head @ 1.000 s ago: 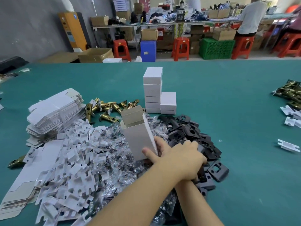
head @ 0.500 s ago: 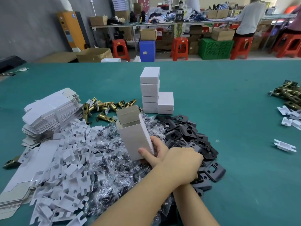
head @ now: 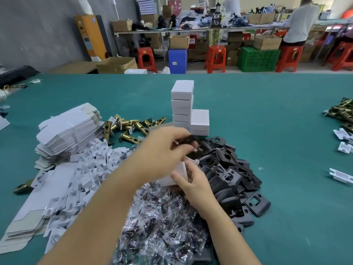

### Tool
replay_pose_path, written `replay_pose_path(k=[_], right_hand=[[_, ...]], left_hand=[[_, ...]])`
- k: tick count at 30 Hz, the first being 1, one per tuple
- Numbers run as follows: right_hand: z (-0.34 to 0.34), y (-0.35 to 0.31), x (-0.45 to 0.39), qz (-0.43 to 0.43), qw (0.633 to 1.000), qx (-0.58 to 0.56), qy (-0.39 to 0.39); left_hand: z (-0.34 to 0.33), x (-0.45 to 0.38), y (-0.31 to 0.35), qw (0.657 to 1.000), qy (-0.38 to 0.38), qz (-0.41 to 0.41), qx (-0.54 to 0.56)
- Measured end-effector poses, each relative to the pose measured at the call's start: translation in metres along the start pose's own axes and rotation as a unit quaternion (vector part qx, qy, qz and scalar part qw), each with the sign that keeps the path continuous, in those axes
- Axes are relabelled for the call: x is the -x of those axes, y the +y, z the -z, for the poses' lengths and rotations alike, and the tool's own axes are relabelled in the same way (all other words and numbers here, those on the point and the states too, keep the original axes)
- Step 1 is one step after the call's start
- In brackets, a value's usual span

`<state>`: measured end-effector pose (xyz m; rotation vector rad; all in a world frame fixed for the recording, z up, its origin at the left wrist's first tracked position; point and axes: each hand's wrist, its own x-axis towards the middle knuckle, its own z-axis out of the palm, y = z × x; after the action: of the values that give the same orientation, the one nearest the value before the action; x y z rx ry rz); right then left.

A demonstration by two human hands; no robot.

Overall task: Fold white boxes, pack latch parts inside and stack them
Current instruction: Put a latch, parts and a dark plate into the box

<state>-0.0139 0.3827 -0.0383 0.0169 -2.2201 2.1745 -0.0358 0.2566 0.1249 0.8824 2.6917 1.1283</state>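
On table (head: pixel 267 111), closed boxes (head: pixel 182 104) stacked

Matt white cardboard made up the stacked boxes (head: pixel 181 106); the flat blanks (head: pixel 66 129) showed grey undersides. Brass latch bolts (head: pixel 131 127) shone glossy, black strike plates (head: pixel 236 180) looked satin, crinkled clear plastic bags (head: pixel 162 226) glinted on teal felt-like table cloth (head: pixel 267 111)

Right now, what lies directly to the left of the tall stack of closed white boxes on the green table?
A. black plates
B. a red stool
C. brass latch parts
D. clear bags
C: the brass latch parts lie left of the stack of white boxes, on the table.
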Motion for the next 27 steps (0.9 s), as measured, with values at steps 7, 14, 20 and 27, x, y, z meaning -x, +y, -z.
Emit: replay_pose_path(k=[7, 14, 20, 27], right_hand=[[0.003, 0.006, -0.003, -0.005, 0.999, -0.052, 0.005], [0.002, 0.006, -0.002, 0.015, 0.998, -0.059, -0.001], [0.001, 0.005, -0.002, 0.019, 0.996, -0.085, -0.01], [0.001, 0.005, -0.002, 0.015, 0.993, -0.116, -0.011]], left_hand=[[0.048, 0.017, -0.046, 0.981, 0.143, 0.075, 0.104], [0.041, 0.001, -0.056, 0.976, 0.182, 0.04, -0.11], [0.03, -0.012, -0.051, 0.979, 0.111, 0.056, -0.159], [0.019, -0.019, -0.046, 0.989, 0.001, 0.059, -0.133]])
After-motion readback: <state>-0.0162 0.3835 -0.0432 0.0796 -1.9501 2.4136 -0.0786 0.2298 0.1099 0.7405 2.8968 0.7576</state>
